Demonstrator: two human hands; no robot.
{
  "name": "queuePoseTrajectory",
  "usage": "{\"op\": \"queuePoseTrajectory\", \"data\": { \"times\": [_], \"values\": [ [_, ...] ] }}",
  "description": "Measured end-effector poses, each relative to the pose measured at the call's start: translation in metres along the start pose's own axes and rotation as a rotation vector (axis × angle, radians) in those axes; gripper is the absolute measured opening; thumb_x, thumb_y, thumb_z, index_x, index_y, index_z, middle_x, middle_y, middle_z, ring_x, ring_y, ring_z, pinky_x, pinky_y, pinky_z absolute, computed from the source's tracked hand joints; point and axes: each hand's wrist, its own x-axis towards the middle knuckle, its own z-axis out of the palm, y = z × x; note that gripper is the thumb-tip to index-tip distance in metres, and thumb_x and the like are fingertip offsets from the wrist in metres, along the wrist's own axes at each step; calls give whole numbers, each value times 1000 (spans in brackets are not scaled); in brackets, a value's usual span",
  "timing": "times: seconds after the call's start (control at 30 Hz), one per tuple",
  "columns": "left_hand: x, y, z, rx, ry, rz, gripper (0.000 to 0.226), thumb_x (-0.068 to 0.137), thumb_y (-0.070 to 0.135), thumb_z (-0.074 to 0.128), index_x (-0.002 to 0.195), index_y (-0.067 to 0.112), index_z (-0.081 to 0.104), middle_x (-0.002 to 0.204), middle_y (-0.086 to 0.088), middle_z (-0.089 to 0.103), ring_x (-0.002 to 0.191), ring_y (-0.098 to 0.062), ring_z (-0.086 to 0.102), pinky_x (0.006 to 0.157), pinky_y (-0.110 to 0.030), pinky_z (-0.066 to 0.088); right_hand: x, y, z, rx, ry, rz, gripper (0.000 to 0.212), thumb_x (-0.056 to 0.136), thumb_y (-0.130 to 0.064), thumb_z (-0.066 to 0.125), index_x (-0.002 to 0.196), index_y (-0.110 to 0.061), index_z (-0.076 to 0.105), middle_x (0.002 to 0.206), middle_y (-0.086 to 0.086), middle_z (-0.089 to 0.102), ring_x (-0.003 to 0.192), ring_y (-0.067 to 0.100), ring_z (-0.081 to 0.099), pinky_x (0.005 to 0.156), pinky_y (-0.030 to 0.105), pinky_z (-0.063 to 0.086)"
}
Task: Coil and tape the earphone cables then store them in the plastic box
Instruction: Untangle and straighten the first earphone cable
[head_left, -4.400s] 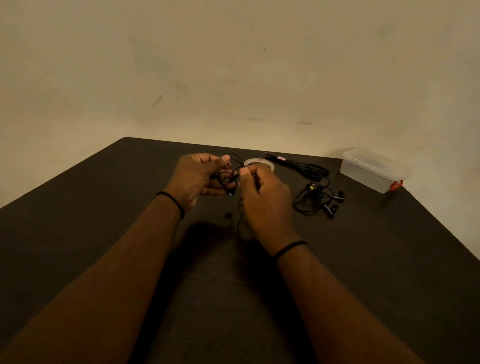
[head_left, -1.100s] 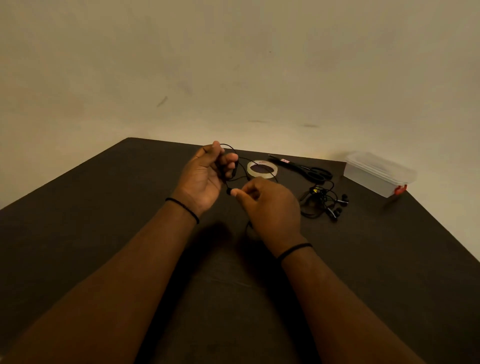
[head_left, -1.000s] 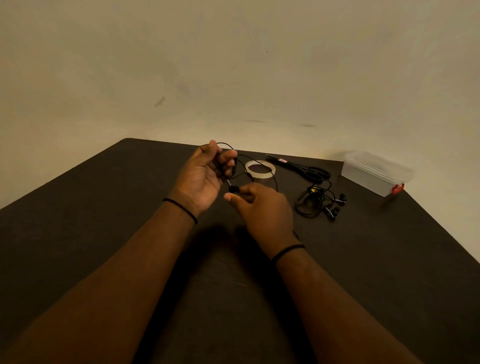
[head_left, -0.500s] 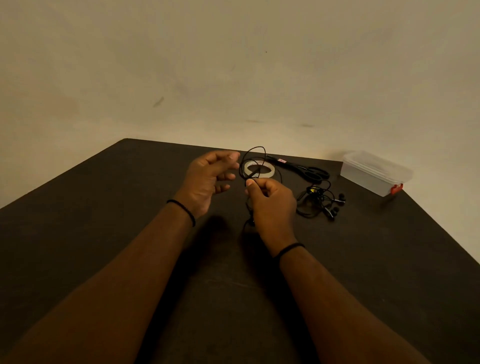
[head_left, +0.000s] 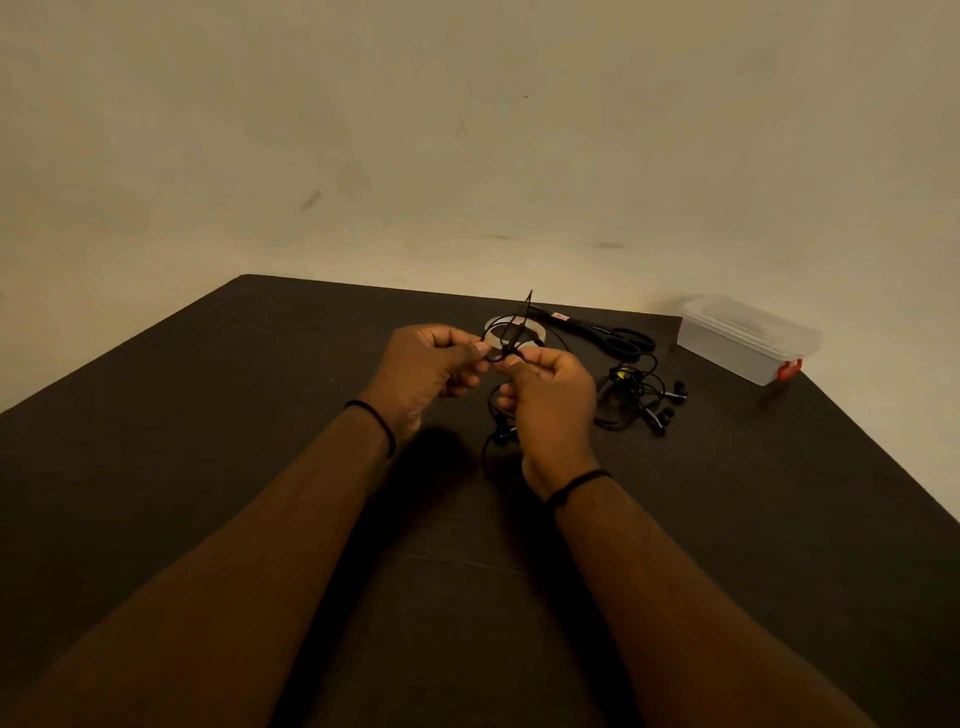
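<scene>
Though it weighs next to nothing, the earphone cable (head_left: 508, 343) looks like a fiddly thing to manage: thin, limp and springy, likely to slip out of its loops the moment the pinch slackens. I'd say the place to hold it is right where the loops cross, with the loose tail gathered in afterwards.

From the left, the left hand (head_left: 423, 371) has its fingers curled and pinches the cable between thumb and forefinger. Almost touching it, the right hand (head_left: 550, 397) pinches the same cable at its fingertips. Both hover above the dark table (head_left: 208, 415), well toward its far side. The cable is black and very fine; a narrow loop sticks up from between the two pinches, and the rest hangs down beside the right palm, ending in a small dark earbud.

Just behind the hands lies a roll of tape (head_left: 514, 332), partly hidden. Further right are black scissors (head_left: 613, 338), then a second, tangled pair of earphones (head_left: 639, 397) lying on the table. At the far right corner stands the plastic box (head_left: 748, 338), lid on.
</scene>
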Motion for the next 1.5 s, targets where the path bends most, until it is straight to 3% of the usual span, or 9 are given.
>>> {"op": "queuePoseTrajectory", "data": {
  "times": [0.3, 0.43, 0.53, 0.73, 0.93, 1.0, 1.17, 1.33, 1.5],
  "values": [
    [-3, -2, 1, 87, 24, -44, 7, 89, 11, 65, 84, 8, 68, 70, -5, 69, 53, -10, 59, 52, -25, 47, -2, -6, -6, 25, -155, 235, 16, 96, -13, 56, 102, -15, 71, 84, 2, 62, 59, 7, 45, 54, 21, 40],
    [-4, 3, 2, 49, 75, -6, 19, 84, 19, 72, 91, 2, 69, 72, -6, 70, 54, -10, 60, 51, -23, 47, -5, -13, -7, 65, -217, 218, 21, 93, -33, 55, 92, -23, 73, 88, -4, 62, 65, 8, 40, 58, 24, 35],
    [-3, 4, -2, -31, 18, -3, 5, 85, 17, 71, 88, 12, 70, 75, -4, 71, 61, -11, 64, 57, -25, 49, -5, -14, -8, 40, -173, 169, 25, 95, -40, 57, 91, -21, 72, 82, -3, 66, 60, 7, 43, 54, 22, 37],
    [-2, 7, -5, -181, -120, -39, 9, 93, 21, 61, 99, 14, 64, 83, -6, 70, 66, -17, 67, 58, -27, 50, 0, -12, -11, 32, -117, 36, 11, 91, -22, 67, 91, -12, 70, 77, -4, 69, 58, 5, 47, 49, 18, 40],
    [-5, 8, 1, -124, -161, -16, 9, 92, 13, 59, 87, 17, 66, 71, -2, 67, 61, -14, 60, 58, -27, 47, 2, -13, -14, 216, -328, 190, 18, 92, -23, 52, 90, -17, 68, 82, -1, 61, 66, 10, 47, 61, 27, 36],
    [-5, 9, 1, -155, -194, -39, 13, 96, 20, 56, 92, 17, 67, 71, -3, 65, 62, -16, 60, 60, -29, 48, 4, -13, -15, 128, -336, 91, 16, 94, -24, 55, 90, -14, 67, 82, 2, 61, 66, 11, 49, 60, 27, 38],
    [-4, 15, -9, -174, -273, -72, 61, 85, 64, 44, 119, 16, 63, 89, -11, 68, 70, -20, 63, 63, -31, 49, 7, -6, -18, -420, -47, -363, 17, 91, -27, 68, 76, -19, 70, 72, 2, 69, 65, 20, 63, 59, 35, 52],
    [-6, 11, -5, 77, -82, 121, 15, 92, 19, 63, 100, 9, 71, 67, -5, 65, 48, -12, 53, 48, -22, 43, 9, -6, -22, -587, -27, -418, 17, 89, -34, 69, 76, -22, 72, 70, -6, 67, 63, 7, 61, 64, 36, 56],
    [0, 13, -21, 90, 1, 173, 18, 96, 21, 57, 101, 12, 72, 58, -4, 61, 37, -8, 39, 39, -19, 36, 14, -5, -26, -721, 58, -564, 19, 86, -32, 71, 102, -31, 62, 95, -12, 61, 91, 9, 58, 79, 36, 55]
  ]
}}
